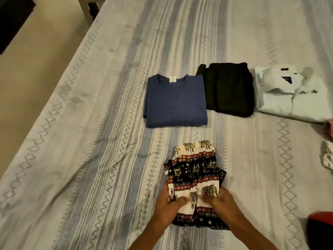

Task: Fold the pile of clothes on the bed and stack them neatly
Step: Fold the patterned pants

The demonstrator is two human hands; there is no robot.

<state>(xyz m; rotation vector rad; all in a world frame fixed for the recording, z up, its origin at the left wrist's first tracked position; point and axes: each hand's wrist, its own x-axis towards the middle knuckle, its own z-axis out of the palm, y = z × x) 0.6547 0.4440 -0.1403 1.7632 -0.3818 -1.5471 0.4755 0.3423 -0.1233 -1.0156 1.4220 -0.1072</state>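
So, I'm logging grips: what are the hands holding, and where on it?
Both the left hand and right hand grip the folded elephant-print fabric garment at its near edge.

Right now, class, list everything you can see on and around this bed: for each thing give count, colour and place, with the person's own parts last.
Bed cover: one, cream with grey-blue woven stripes, fills the view.
Blue top: one, folded, centre.
Dark garment: one, black or very dark green, folded, right of the blue top.
White shirt: one, folded, far right.
Elephant-print garment: one, cream, black and red, near edge.
Unfolded clothes: count unclear, white and pink, right edge.
Red and black item: one, bottom right corner.
Floor: beige, left.
Left hand: grips the print garment.
Right hand: grips it too.
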